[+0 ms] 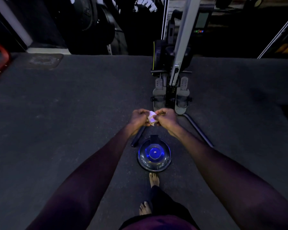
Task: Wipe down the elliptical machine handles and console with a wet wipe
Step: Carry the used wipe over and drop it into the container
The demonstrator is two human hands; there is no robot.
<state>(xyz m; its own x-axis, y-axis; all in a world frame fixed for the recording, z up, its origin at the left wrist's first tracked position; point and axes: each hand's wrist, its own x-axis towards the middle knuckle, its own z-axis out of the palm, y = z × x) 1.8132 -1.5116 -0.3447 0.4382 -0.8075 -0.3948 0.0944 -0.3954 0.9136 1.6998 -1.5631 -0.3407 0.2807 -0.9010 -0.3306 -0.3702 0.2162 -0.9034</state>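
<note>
Both hands, left hand [138, 118] and right hand [165, 119], fingers curled tight, pinch a crumpled white wet wipe [151, 118], which could tear if pulled apart.

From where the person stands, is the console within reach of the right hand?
Probably not: the right hand grips the wipe near the body, and the console sits far ahead.

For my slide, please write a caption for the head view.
Both hands, left and right, hold a crumpled white wipe above a gym machine.
</note>
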